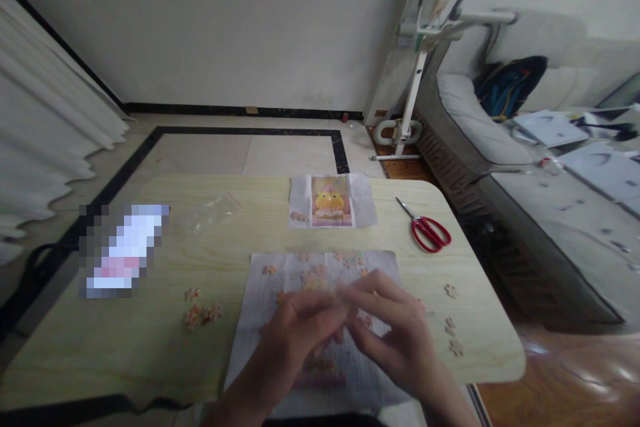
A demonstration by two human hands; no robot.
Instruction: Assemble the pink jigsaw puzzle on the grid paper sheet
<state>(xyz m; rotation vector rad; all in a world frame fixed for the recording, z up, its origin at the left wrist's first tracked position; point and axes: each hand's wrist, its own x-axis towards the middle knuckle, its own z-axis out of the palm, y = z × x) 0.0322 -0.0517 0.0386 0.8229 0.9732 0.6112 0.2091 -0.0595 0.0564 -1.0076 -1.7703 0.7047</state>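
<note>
My left hand (pixel 309 321) and my right hand (pixel 393 321) meet at the fingertips above a printed paper sheet (pixel 240 353). Both sets of fingers are bent inward and pinched; motion blurs the tips, so whatever is between them cannot be made out. Under and around the hands, several small orange and pink jigsaw pieces (pixel 270 269) lie on the sheet, partly covered. To the left on the table is a small cluster of jigsaw pieces (pixel 200 315). On the right side, plain-looking jigsaw pieces (pixel 455 347) lie apart from each other.
A reference picture (pixel 331 201) of a yellow character lies at the table's (pixel 150 353) far side. Red-handled scissors (pixel 431 233) rest to its right, a clear plastic bag (pixel 213 213) to its left. A pixelated bright object (pixel 127 247) is at the left edge. A sofa (pixel 540 213) stands right.
</note>
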